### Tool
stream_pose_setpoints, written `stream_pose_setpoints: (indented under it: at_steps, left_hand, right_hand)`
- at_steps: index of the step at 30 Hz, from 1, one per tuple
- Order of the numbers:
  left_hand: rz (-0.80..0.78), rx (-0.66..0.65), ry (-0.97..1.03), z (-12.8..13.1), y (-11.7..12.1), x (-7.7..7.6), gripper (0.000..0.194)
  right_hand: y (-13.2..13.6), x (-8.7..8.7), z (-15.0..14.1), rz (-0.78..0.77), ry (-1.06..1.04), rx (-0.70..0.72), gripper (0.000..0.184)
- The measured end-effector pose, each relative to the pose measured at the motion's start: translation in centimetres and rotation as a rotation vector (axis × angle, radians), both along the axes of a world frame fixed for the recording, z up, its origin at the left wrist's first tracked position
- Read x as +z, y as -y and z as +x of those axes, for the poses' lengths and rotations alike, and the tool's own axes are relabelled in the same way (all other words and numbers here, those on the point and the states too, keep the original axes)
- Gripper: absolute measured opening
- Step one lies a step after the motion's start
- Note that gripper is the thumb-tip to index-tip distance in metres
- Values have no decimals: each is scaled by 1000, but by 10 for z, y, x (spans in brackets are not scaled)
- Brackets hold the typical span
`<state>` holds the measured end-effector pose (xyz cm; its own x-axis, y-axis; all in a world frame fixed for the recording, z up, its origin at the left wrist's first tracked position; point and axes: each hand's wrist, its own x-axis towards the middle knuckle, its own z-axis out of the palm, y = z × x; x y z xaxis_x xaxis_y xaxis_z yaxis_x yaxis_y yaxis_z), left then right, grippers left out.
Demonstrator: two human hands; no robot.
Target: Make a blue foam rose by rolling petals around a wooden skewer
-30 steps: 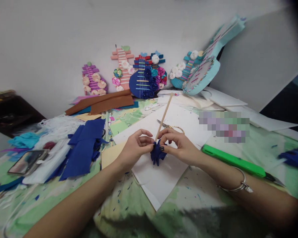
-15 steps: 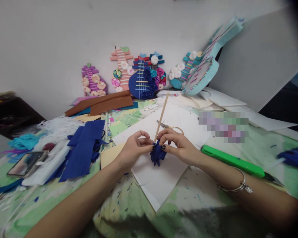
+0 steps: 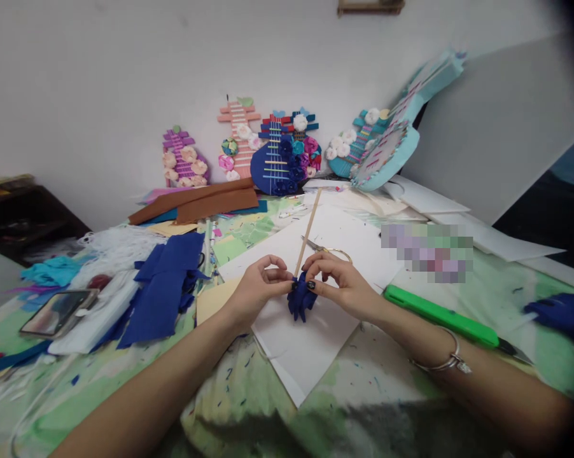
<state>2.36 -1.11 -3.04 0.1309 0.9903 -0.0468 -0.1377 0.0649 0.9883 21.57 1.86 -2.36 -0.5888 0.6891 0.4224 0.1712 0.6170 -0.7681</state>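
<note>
Both hands meet over the white sheets, around a dark blue crepe paper flower [image 3: 300,306] on a thin wooden stick [image 3: 310,224]. My left hand [image 3: 257,286] pinches the flower's left side, close to where the stick enters it. Thumb and fingers of my right hand [image 3: 343,281] are closed on the petals at the upper right. The petals hang toward me and the stick points away. Gold-handled scissors [image 3: 337,248] lie just beyond my right hand. A white paper sheet [image 3: 300,369] is underneath.
Blue crepe paper [image 3: 163,292], white yarn [image 3: 110,245] and a phone [image 3: 56,313] lie to the left. By my right forearm is a green utility knife [image 3: 440,315] with its blade out. Decorated guitar shapes [image 3: 270,165] lean against the wall behind brown sheets [image 3: 210,202].
The view has shifted slightly, so the background sits a little lower. Both hands keep their pinch on the flower, with only slight finger movement.
</note>
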Motion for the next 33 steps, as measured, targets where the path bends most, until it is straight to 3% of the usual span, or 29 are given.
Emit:
stream_pose_setpoints:
  at_steps: [4,10,19,33]
  left_hand:
    - [-1,36,37,-2,-4,-4,35]
    - [64,74,128,0,-11,-13,34]
    - [78,64,192,-3,-11,-19,38]
    - [88,21,253,-8,-9,-21,40]
  right_hand:
    - [-6,-6,0,0,-58,-63,18]
    - [-15,-20,-3,-149,-108,-172,27]
    - [-22,-38,-5,-194,-86,-123,44]
    - [-22,-41,-4,-252,-202,-150,49]
